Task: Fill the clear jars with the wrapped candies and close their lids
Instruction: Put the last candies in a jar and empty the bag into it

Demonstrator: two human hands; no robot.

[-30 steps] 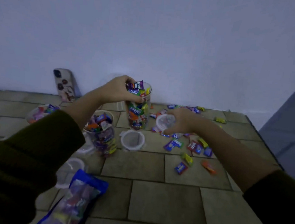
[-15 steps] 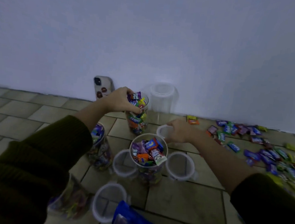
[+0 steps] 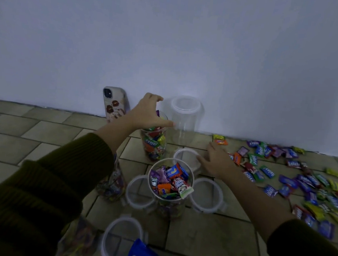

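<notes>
Fingers (image 3: 156, 98) of the left hand (image 3: 147, 115) are arching over the mouth of the back candy jar (image 3: 154, 145). The thumb is pointing right toward the empty jar (image 3: 184, 121). Whether they are gripping the rim or only hovering above it, I cannot tell.

Left of that hand a phone (image 3: 115, 103) is leaning against the wall (image 3: 171, 37), and broad tiles of floor (image 3: 205, 242) are showing farther left. Under the left forearm the side jar (image 3: 112, 186), full of candy, is standing half hidden by the sleeve (image 3: 48, 179). The blurred corner jar (image 3: 78, 240) is sitting at the lower edge, just beside the near lid (image 3: 125, 219). A blue bag (image 3: 146, 255) is being cut off by the bottom of the view.

In the middle the open front jar (image 3: 169, 207) is standing heaped with wrapped candies. It is being hemmed in by the left lid (image 3: 137, 192) and the right lid (image 3: 207, 195), both close against its wall. Behind it only a thin strip of tile is separating it from the back candy jar and the far lid (image 3: 186, 156), which is lying flat. The empty jar is standing near the wall, just beside the back candy jar.

The right hand (image 3: 217, 162) is reaching to the far lid, its fingers (image 3: 201, 160) lying relaxed and nearly straight on the lid's right rim, not curling round it. Right of the hand, loose candies (image 3: 268, 171) are spreading out to the view's edge, while bare tiles are showing between the right forearm and the right lid.
</notes>
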